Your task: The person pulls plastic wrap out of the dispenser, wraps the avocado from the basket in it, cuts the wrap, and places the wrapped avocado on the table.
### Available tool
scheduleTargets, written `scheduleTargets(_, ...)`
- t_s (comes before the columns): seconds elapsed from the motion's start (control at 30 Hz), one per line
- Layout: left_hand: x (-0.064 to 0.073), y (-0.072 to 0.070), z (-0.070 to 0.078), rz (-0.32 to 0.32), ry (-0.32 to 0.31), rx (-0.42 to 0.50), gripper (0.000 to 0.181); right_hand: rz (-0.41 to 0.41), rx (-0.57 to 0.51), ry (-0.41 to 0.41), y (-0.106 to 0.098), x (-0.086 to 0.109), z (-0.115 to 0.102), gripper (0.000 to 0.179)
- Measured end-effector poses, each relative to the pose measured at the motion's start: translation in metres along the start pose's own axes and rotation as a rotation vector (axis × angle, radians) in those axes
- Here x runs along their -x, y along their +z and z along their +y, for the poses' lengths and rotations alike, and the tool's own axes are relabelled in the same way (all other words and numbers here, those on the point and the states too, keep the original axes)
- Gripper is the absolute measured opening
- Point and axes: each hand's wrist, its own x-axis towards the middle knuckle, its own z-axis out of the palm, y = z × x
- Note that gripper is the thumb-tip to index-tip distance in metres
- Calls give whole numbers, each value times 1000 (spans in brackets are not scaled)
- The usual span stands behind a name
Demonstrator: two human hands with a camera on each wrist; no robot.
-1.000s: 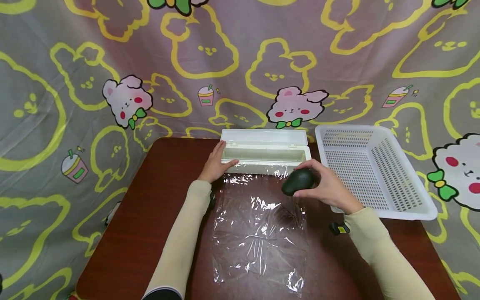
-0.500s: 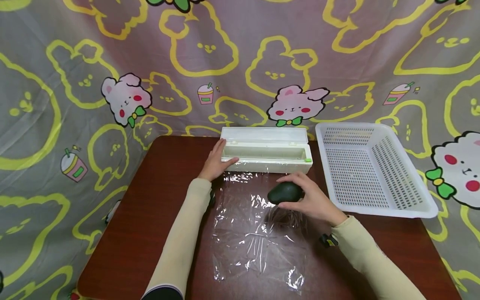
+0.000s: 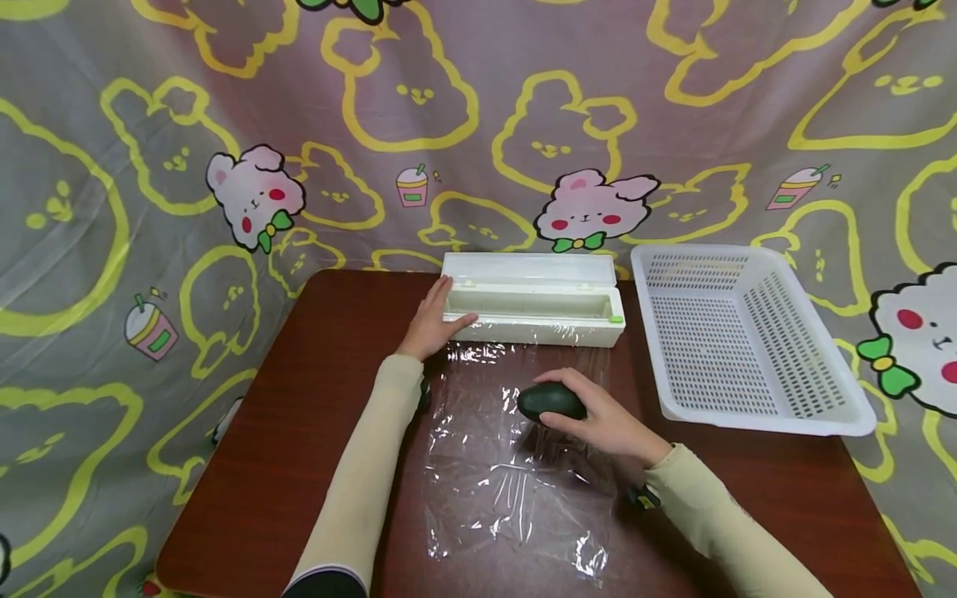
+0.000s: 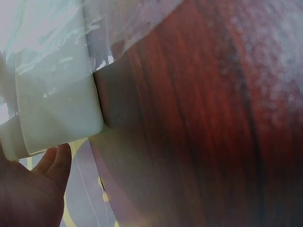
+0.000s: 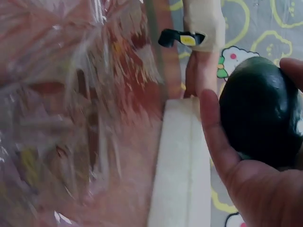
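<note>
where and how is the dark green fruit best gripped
Probably across its middle, from the right, near side against far side: the dark green fruit is a smooth oval stretched left to right in the head view, narrower across than along, and the white box stands beyond it.

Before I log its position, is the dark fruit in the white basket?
No, the right hand holds the fruit over the clear film.
</note>
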Motion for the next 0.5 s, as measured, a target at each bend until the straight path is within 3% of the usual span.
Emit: scheduleTargets(0.5, 0, 0, 0, 2, -14, 27, 102, -60, 13, 6, 28, 4, 4, 58)
